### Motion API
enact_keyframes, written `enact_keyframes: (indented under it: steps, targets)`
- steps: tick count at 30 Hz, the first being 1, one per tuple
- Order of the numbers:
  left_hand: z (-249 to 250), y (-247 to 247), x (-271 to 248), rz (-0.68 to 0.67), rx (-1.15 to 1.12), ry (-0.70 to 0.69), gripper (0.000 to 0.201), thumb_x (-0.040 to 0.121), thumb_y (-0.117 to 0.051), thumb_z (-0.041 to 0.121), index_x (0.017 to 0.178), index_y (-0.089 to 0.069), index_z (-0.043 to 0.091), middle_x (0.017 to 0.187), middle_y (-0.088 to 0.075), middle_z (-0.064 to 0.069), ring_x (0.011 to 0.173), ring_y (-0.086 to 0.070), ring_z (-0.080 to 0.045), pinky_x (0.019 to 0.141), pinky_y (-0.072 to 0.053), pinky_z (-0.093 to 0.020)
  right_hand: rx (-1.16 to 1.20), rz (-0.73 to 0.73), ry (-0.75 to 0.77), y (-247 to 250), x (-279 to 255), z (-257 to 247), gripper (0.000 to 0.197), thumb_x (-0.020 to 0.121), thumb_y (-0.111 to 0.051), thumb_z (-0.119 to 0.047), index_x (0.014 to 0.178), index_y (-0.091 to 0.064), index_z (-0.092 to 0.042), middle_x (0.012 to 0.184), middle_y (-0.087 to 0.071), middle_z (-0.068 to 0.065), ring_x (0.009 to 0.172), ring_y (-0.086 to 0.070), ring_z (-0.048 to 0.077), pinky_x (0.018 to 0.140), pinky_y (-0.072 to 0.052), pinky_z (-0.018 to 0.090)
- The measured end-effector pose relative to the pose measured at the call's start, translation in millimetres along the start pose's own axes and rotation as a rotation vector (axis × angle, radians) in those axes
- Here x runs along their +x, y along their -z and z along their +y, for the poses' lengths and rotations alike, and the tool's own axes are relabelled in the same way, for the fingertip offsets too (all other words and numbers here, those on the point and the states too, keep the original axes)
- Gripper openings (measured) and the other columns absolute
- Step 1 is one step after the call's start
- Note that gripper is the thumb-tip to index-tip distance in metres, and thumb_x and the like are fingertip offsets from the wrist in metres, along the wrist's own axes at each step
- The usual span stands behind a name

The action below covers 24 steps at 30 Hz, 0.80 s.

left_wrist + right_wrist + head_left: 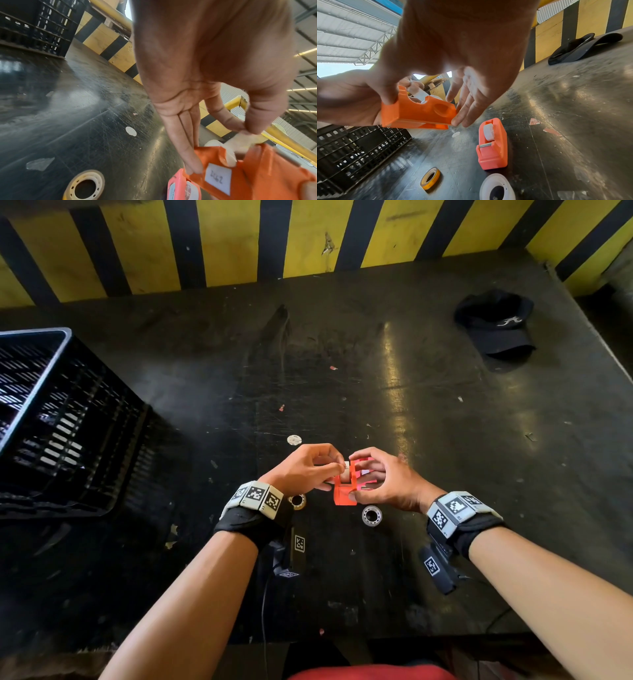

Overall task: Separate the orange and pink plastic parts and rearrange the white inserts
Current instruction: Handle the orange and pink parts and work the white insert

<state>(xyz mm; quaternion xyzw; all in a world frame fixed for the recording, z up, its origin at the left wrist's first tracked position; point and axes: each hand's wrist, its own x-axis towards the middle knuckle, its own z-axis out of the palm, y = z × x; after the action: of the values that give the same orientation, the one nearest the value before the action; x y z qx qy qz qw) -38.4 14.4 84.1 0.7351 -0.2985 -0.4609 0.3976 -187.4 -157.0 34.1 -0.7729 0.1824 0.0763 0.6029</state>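
Orange tape dispenser (pixel 419 113) — lifted off the table (pixel 428 412), gripped by right hand (pixel 387 481); left hand (pixel 305 470) pinching its white insert (pixel 240 139), part-drawn. Pink tape dispenser (pixel 493 146) already apart, on the table just beside, roll seated, long axis toward the striped wall. Rearranging judged outstanding.

I'm looking at a scuffed black bench (pixel 428 412) catching glare, backed by a yellow-and-black striped wall (pixel 233 241); daylight is coming through a trussed roof (pixel 351 33).
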Motion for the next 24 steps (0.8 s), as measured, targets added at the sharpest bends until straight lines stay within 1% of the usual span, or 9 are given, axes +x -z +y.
enact_keyframes:
  steps: [2, 4, 8, 11, 14, 17, 19, 21, 24]
  targets:
    - [1.6, 0.3, -4.0, -0.038, 0.009, -0.001, 0.010, 0.096, -0.063, 0.018, 0.089, -0.069, 0.023, 0.098, -0.076, -0.003, 0.106, -0.074, -0.031, 0.098, -0.058, -0.054, 0.007, -0.006, -0.006, -0.2, -0.4, 1.3, 0.079, 0.056, -0.094, -0.042, 0.125, -0.057, -0.039, 0.126, -0.069, -0.002, 0.108, -0.074, 0.015, 0.099, -0.059, 0.047]
    - [2.1, -0.8, -7.9, -0.069, 0.013, -0.008, 0.011, 0.097, -0.063, 0.017, 0.090, -0.068, 0.023, 0.094, -0.074, 0.005, 0.100, -0.073, -0.021, 0.101, -0.056, -0.053, 0.009, -0.007, -0.008, -0.5, -0.8, 3.5, 0.080, 0.056, -0.095, -0.041, 0.126, -0.057, -0.038, 0.126, -0.068, -0.002, 0.108, -0.074, 0.016, 0.099, -0.059, 0.047]
    - [-1.5, -4.0, -13.5, -0.102, 0.005, -0.013, 0.005, 0.096, -0.065, 0.014, 0.093, -0.069, 0.013, 0.092, -0.072, 0.013, 0.094, -0.068, -0.007, 0.100, -0.057, -0.051, 0.017, 0.006, -0.015, -1.4, -1.8, 7.3, 0.081, 0.055, -0.095, -0.042, 0.126, -0.058, -0.037, 0.127, -0.068, 0.000, 0.108, -0.074, 0.017, 0.101, -0.058, 0.047]
    - [-1.5, -5.1, -16.8, -0.114, 0.014, -0.008, 0.007, 0.094, -0.068, 0.015, 0.094, -0.070, 0.009, 0.108, -0.073, -0.006, 0.110, -0.070, -0.022, 0.101, -0.056, -0.052, 0.019, 0.011, -0.017, -1.1, -3.3, 8.3, 0.084, 0.055, -0.095, -0.047, 0.129, -0.057, -0.037, 0.128, -0.068, -0.001, 0.113, -0.072, 0.015, 0.101, -0.058, 0.046]
    - [-0.2, -5.9, -19.7, -0.139, 0.034, 0.005, 0.006, 0.092, -0.070, 0.016, 0.094, -0.072, 0.010, 0.126, -0.069, -0.017, 0.130, -0.060, -0.030, 0.103, -0.054, -0.054, 0.028, 0.006, -0.019, -0.9, -4.8, 8.2, 0.087, 0.056, -0.094, -0.049, 0.133, -0.056, -0.035, 0.130, -0.067, 0.000, 0.113, -0.071, 0.014, 0.100, -0.058, 0.045]
    - [-0.6, -5.9, -20.8, -0.164, 0.045, 0.021, 0.005, 0.090, -0.071, 0.010, 0.093, -0.073, 0.008, 0.128, -0.069, -0.019, 0.129, -0.059, -0.024, 0.107, -0.052, -0.049, 0.040, 0.005, -0.021, -1.8, -5.5, 9.3, 0.089, 0.055, -0.095, -0.048, 0.134, -0.055, -0.034, 0.132, -0.067, 0.001, 0.112, -0.072, 0.015, 0.101, -0.058, 0.046]
    - [-1.0, -5.9, -21.1, -0.177, 0.048, 0.019, 0.009, 0.088, -0.073, 0.007, 0.095, -0.075, 0.001, 0.130, -0.068, -0.016, 0.129, -0.055, -0.016, 0.105, -0.051, -0.034, 0.048, 0.006, -0.021, -2.1, -5.7, 9.9, 0.091, 0.054, -0.095, -0.049, 0.134, -0.056, -0.033, 0.133, -0.067, 0.002, 0.111, -0.073, 0.016, 0.100, -0.059, 0.046]
    - [-1.7, -6.5, -21.1, -0.183, 0.054, 0.018, 0.011, 0.085, -0.076, 0.007, 0.095, -0.076, 0.002, 0.132, -0.067, -0.011, 0.137, -0.052, -0.017, 0.103, -0.045, -0.024, 0.053, 0.001, -0.021, -1.8, -6.9, 9.0, 0.092, 0.053, -0.095, -0.050, 0.134, -0.056, -0.031, 0.134, -0.066, 0.002, 0.107, -0.075, 0.016, 0.098, -0.060, 0.044]
    - [-0.1, -9.3, -23.7, -0.172, 0.000, -0.015, 0.018, 0.081, -0.081, 0.010, 0.096, -0.070, 0.010, 0.127, -0.068, -0.014, 0.127, -0.061, -0.027, 0.100, -0.052, -0.030, 0.061, -0.011, -0.016, -0.8, -8.7, 7.7, 0.094, 0.053, -0.095, -0.049, 0.136, -0.056, -0.029, 0.135, -0.065, 0.001, 0.110, -0.073, 0.012, 0.097, -0.060, 0.035]
